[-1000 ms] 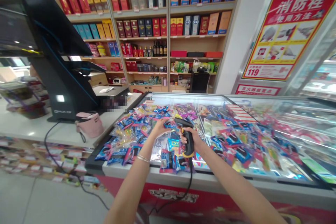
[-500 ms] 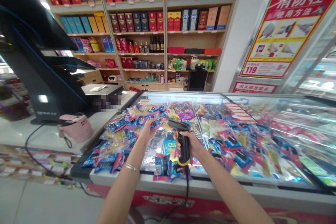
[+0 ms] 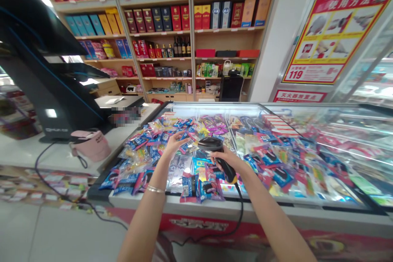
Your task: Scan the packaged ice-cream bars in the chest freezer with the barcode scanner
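Observation:
My right hand (image 3: 225, 157) is wrapped around the handle of a black barcode scanner (image 3: 211, 143) with yellow trim. Its head points left, towards my other hand, and a cable hangs from the handle's base. My left hand (image 3: 175, 144) is over the packets on the freezer's glass, thumb and fingers stretched out and apart. A small blue packet (image 3: 185, 135) lies right at those fingertips; whether they touch it is unclear. Below the scanner, blue and pink ice-cream packets (image 3: 202, 189) rest near the freezer's front edge. More packets (image 3: 135, 157) are heaped to the left.
The chest freezer (image 3: 141, 206) spans the front, with more packets (image 3: 279, 163) on its right side. On the left counter (image 3: 58, 157) stand a black checkout terminal (image 3: 58, 106) and a pink cup-shaped bag (image 3: 92, 146). The scanner's cable (image 3: 241, 213) loops down in front.
The scanner has turned from upright to slanted, its handle swinging right and its head facing left. My left hand has shifted slightly, its fingers reaching further right. The view has tilted a little downward.

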A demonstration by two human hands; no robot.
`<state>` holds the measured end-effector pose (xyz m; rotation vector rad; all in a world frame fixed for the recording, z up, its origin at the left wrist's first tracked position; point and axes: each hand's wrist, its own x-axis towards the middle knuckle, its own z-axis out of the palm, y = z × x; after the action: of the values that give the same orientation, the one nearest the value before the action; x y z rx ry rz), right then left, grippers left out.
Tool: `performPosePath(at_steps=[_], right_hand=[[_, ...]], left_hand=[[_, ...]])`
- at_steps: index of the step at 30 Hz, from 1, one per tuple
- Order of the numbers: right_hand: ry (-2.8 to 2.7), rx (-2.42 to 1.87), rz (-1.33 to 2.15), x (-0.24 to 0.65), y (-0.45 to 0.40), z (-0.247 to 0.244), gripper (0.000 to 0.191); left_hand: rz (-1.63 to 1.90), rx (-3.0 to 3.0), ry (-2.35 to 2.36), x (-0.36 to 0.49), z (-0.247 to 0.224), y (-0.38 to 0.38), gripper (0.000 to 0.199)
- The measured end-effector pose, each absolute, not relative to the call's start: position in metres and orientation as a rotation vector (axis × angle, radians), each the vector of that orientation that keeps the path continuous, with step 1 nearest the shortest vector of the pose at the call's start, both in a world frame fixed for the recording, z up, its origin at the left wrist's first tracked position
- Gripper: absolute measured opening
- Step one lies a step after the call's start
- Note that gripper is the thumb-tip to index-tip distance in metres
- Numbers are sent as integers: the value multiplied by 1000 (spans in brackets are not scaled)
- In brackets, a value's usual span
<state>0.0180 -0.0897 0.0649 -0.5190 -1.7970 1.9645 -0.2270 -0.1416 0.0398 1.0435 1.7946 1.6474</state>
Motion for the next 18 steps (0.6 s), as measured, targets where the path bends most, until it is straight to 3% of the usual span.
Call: performPosePath(at_steps=[8,18], right_hand=[[-1891,-377,2024,16,-95,65,15],[-1915,-393,2037,10,-97,59,24]], left_hand=[[1660,1096,1734,-227,38,-141,52],[1603,1251,1807,-220,42,-139,48]])
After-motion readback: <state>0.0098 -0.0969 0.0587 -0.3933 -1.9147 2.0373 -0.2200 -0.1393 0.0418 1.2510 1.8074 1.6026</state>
